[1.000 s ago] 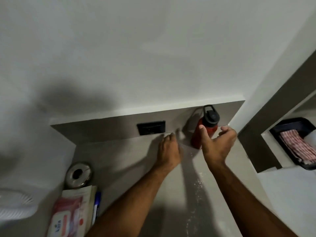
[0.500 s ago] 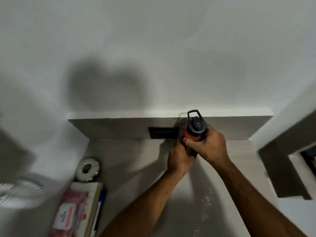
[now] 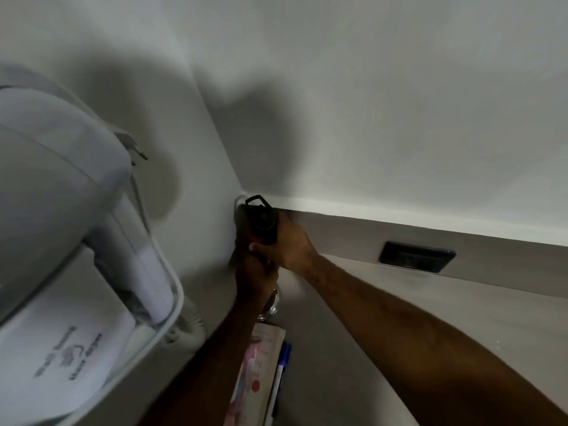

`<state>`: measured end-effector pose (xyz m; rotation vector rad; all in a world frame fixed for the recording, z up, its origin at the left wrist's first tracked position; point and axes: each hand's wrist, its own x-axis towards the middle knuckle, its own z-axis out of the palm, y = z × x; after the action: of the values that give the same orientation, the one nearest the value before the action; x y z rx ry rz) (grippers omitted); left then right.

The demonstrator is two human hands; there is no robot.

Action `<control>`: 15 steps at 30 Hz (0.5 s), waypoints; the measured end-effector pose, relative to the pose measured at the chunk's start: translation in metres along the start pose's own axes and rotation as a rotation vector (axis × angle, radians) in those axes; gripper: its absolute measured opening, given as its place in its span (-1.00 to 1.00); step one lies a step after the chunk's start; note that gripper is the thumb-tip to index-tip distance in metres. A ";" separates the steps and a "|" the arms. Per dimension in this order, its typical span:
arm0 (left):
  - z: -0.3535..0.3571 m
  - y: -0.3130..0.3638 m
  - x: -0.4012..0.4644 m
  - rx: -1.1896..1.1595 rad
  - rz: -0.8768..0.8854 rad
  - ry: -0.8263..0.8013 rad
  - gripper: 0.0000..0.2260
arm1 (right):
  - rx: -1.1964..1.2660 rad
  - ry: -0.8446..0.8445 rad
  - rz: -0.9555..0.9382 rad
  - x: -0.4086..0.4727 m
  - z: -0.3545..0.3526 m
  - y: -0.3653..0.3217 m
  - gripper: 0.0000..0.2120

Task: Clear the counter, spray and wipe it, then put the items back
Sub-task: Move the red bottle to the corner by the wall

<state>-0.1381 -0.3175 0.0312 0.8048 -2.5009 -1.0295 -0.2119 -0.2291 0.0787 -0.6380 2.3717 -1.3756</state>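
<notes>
Gripping the bottle (image 3: 259, 224) with both hands, the right hand (image 3: 287, 245) wrapped around its neck and the left hand (image 3: 255, 272) clasped lower, the person holds it in the counter's (image 3: 384, 305) back left corner. Setting it down well likely means keeping it upright, tight against the wall and off the book (image 3: 261, 364).

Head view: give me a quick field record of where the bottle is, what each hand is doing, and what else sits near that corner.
bottle: red bottle with black lid, held in the left back corner by the wall
right hand: right hand grips the bottle near its lid
left hand: left hand holds the bottle lower down
counter: grey counter
nearby: steel container, mostly hidden behind the left wrist; book; blue pen
backsplash: black socket
</notes>
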 end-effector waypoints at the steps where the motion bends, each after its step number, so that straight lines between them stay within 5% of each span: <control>1: 0.000 -0.005 0.006 0.006 -0.008 0.013 -0.60 | -0.019 -0.004 -0.010 0.006 0.007 -0.002 -0.18; 6: 0.007 -0.019 0.014 -0.014 -0.183 -0.010 -0.67 | -0.122 0.018 -0.104 0.022 0.022 -0.006 -0.24; 11: -0.001 -0.015 0.010 0.092 -0.054 0.051 -0.80 | -0.109 -0.015 -0.081 0.007 0.016 0.001 -0.23; 15: -0.008 -0.011 -0.016 0.145 -0.053 -0.030 -0.70 | -0.139 -0.019 0.056 -0.024 -0.005 0.024 -0.55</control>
<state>-0.1176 -0.3183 0.0274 0.9086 -2.6167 -0.8902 -0.1987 -0.2023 0.0613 -0.6134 2.4667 -1.1852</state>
